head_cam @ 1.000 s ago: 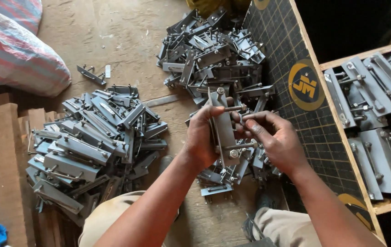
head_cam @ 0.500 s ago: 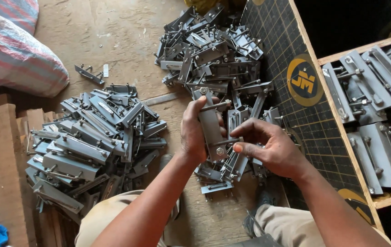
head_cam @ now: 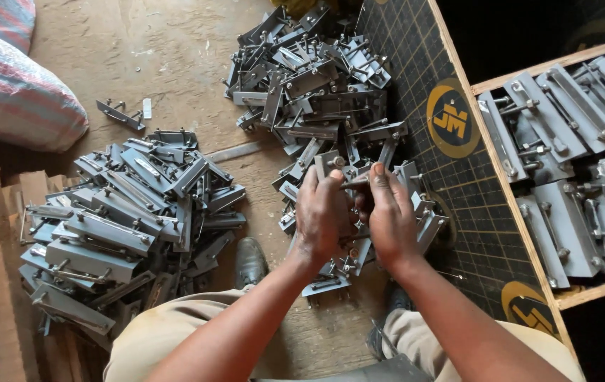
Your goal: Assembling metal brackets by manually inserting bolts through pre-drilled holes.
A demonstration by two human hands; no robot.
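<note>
Head view looks straight down on a dusty wooden floor (head_cam: 175,42), and it's covered in hardware. Lower left of the frame sits the big heap of grey steel brackets with bolts (head_cam: 118,226), laid roughly parallel, which reads as a sorted lot. Upper centre holds a looser, tangled pile of the same grey brackets (head_cam: 317,78), spilling down toward the hands, within easy reach. Along the right runs a dark gridded board with round yellow emblems (head_cam: 416,64), leaning as a wall beside a wooden tray (head_cam: 592,291) where more brackets lie flat in rows. Upper left, a striped woven sack (head_cam: 5,92) bulges into the frame. A lone bracket (head_cam: 120,113) lies apart beside it.

Now the centre: the left hand (head_cam: 320,216) is closed around a grey bracket piece (head_cam: 331,161), holding it upright just above the loose pile, seemingly to steady it. The right hand (head_cam: 391,216) is pinched on a thin metal rod (head_cam: 355,182) at the piece's side, fingers curled tight. Knees in tan trousers (head_cam: 168,332) frame the bottom edge.
</note>
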